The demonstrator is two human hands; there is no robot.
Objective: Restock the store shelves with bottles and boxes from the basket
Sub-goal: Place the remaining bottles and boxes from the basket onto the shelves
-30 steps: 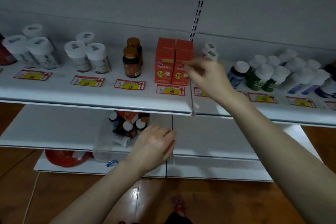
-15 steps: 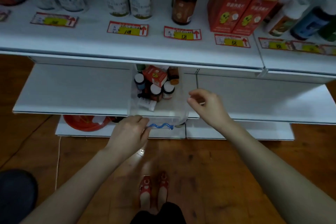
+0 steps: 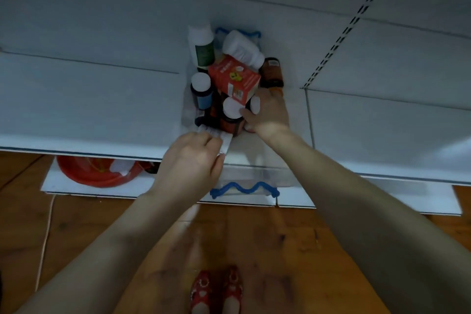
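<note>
Basket [image 3: 244, 181] of clear plastic, blue wavy handles front and back, on the white shelf [image 3: 89, 109], near wall jutting past the shelf's front edge. At far left, under that shelf, a red basin [image 3: 94, 173] on the base board. Next, left hand [image 3: 191, 160] at the basket's near left corner, fingers curled tight round a white ribbed item [image 3: 219, 136]. Inside the basket, from the left: green-labelled white bottle [image 3: 202, 46] at the back, blue bottle [image 3: 202, 94] with a white cap in front of it, red box [image 3: 234, 79] tilted atop the heap, plain white bottle [image 3: 242, 50] on its side behind the box. Right hand [image 3: 269, 112] down among the goods, thumb and fingers closed on a small white-capped bottle [image 3: 254, 104]. Amber bottle [image 3: 272, 72] just beyond the knuckles. Further right, slotted upright [image 3: 351, 25] on the back panel. Below, red shoes [image 3: 216, 288] on wooden floor [image 3: 305, 250].
</note>
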